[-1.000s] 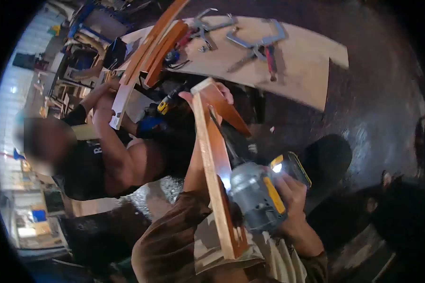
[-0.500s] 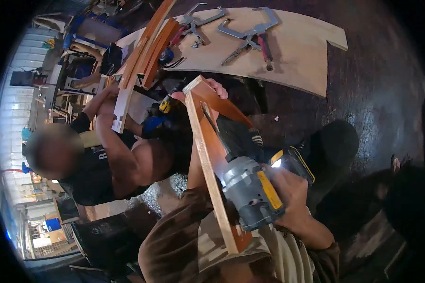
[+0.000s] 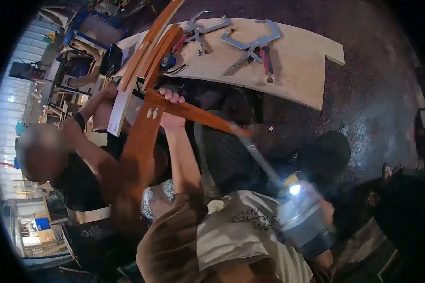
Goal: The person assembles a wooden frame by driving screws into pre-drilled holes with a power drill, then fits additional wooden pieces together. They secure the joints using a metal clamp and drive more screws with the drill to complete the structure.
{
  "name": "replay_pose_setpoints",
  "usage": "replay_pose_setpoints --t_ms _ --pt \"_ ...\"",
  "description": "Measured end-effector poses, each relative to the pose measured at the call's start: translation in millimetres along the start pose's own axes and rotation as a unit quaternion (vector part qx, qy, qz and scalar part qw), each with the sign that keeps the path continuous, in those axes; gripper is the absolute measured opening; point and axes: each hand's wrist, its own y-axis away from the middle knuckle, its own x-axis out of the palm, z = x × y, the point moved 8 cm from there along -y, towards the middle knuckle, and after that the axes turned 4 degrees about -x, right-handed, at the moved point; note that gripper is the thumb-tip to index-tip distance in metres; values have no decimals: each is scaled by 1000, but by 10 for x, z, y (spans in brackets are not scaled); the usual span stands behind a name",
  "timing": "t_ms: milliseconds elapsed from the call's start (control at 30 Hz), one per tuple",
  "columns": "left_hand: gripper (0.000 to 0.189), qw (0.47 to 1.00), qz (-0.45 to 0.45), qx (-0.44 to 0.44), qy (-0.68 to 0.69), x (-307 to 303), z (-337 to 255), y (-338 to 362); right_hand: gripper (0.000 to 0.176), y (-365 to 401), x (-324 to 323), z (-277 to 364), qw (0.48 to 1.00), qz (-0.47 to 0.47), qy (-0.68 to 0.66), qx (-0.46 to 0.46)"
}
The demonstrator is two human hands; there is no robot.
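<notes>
My left hand (image 3: 172,106) grips the corner of a reddish-brown wooden frame (image 3: 144,134), its fingers wrapped over the joint of two boards. Two pale oval pocket holes show in the broad board near that corner. The other board (image 3: 208,115) slants away to the right. In my right hand (image 3: 327,212) is a power drill (image 3: 300,219), blurred by motion, with its work light on. Its long bit points up and left, apart from the broad board; its blurred tip overlaps the far end of the slanting board in view, and contact cannot be told.
A pale plywood sheet (image 3: 297,61) carries two locking C-clamps (image 3: 257,47). Stacked brown wooden strips (image 3: 148,47) lie beside a blue tape measure (image 3: 168,61). On the left a co-worker in a black shirt (image 3: 82,186) sits close by, near a pale-edged board (image 3: 120,113).
The drill has swung right and down, away from the frame's inner corner. My left hand has moved left with the frame and turned it, so the broad board's face now shows.
</notes>
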Motion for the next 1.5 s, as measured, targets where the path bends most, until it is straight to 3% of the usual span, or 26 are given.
replay_pose_setpoints --t_ms 33,167,200,233,267,300,333,367,433,500,567,633,700,800,1000,1067,1133,1167,1200,1233,1267,1300,1333,1367,1433,1500 --pt "45 988 55 8 -141 305 -27 -5 42 -20 -122 -198 997 -58 -55 17" --pt "70 995 61 -13 -74 525 278 -250 28 -296 -731 -755 920 -290 -256 55" --pt "88 995 41 -50 -70 488 338 -309 26 -677 -864 -490 910 -296 -262 128" --pt "88 996 49 -41 -63 511 385 -347 26 -1003 -1081 -651 942 -298 -155 3" --pt "93 996 35 -68 -36 510 513 -389 32 -1405 -1218 -414 884 -346 -314 32" --pt "98 995 21 -97 -11 523 606 -416 26 -1820 -1384 -293 880 -366 -297 -60" --pt "105 985 0 -110 -130 311 552 -495 25 -2118 -1427 -146 874 -393 -275 -75" --pt "105 987 6 -103 -126 304 601 -551 29 -2522 -1491 -274 860 -418 -269 -113" --pt "110 965 175 -192 35 659 934 -608 28 -3149 -1482 -526 815 -497 -260 -149" --pt "112 956 202 -207 52 726 993 -705 34 -3647 -1449 -826 820 -507 -183 -191" --pt "103 982 35 -181 40 579 987 -742 38 -3794 -1370 -884 850 -500 -106 -128" --pt "101 975 44 -192 102 420 979 -775 42 -3933 -1215 -971 869 -488 -37 -70" --pt "101 954 192 -226 47 545 991 -834 49 -3933 -1170 -1071 849 -521 42 -76" --pt "109 950 189 -239 71 584 1083 -831 50 -4084 -1146 -1408 886 -452 -105 -15" --pt "121 952 144 -262 70 582 1390 -754 52 -3935 -1138 -1310 909 -417 -1 20" --pt "122 951 138 -268 65 627 1421 -769 50 -3522 -1043 -1051 887 -453 -8 -83" --pt "122 945 158 -281 52 404 1496 -830 62 -2782 -718 -473 859 -448 -178 -170" --pt "121 939 174 -294 38 171 1576 -859 48 -2653 -419 -686 878 -370 -215 -212" --pt "115 932 164 -321 28 81 1694 -915 43 -2438 -59 -585 904 -285 -252 -192" --pt "115 933 164 -318 30 10 1789 -903 40 -2168 492 -740 865 -188 -465 6" --pt "111 957 65 -282 12 -77 1846 -919 47 -1992 795 -673 954 -87 -287 -19" --pt "108 969 -34 -246 -5 -86 1892 -867 56 -1891 947 -386 987 -54 -145 -40" --pt "91 931 -279 -196 -133 300 1748 -631 58 -1808 1124 -492 981 -73 -180 -13" --pt "91 931 -276 -199 -130 397 1822 -579 53 -1855 1258 -754 977 -73 -170 -104" --pt "90 913 -313 -130 -227 443 1736 -524 45 -1729 1270 -656 912 3 -400 89" --pt "87 908 -317 -158 -221 328 1804 -436 42 -1690 1254 -649 894 7 -437 96"
